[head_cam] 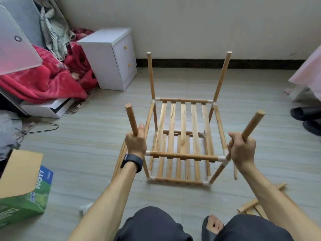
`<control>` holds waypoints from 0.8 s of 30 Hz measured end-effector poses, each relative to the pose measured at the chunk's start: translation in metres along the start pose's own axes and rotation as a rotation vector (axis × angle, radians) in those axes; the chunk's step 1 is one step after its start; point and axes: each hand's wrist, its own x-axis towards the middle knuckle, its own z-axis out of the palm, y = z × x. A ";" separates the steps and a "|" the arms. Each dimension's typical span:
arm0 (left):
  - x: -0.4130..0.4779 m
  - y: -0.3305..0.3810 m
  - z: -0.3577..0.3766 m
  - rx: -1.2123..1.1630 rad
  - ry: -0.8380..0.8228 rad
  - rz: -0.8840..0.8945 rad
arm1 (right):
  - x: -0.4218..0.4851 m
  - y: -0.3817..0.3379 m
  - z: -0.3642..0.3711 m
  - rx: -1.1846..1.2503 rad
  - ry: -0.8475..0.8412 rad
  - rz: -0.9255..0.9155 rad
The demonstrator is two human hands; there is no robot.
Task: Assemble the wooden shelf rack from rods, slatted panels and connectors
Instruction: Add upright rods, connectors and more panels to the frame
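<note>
A half-built wooden rack stands on the floor in front of me, with two slatted panels joined by rods and white connectors. Four upright rods stick out above the upper panel. My left hand grips the near left rod just above its connector. My right hand grips the near right rod, which leans outward to the right. The two far rods stand free at the back corners.
Loose rods and another slatted panel lie on the floor at my right knee, and more rods lie left of the rack. A green cardboard box sits near left, a white cabinet behind, black slippers at far right.
</note>
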 end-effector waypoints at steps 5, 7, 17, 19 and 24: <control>-0.001 0.008 -0.010 0.126 -0.121 -0.080 | -0.009 0.015 -0.012 -0.466 0.038 0.030; -0.003 0.011 -0.015 0.200 -0.131 -0.073 | -0.023 0.026 -0.015 -0.520 0.055 0.051; -0.029 -0.036 -0.036 0.564 -0.321 0.046 | -0.062 0.028 0.041 -0.896 -0.448 -0.324; -0.032 -0.044 -0.037 0.573 -0.318 0.070 | -0.053 0.030 0.063 -1.049 -0.612 -0.369; -0.029 -0.059 -0.042 0.599 -0.289 0.162 | -0.040 0.047 0.113 -1.233 -0.909 -0.425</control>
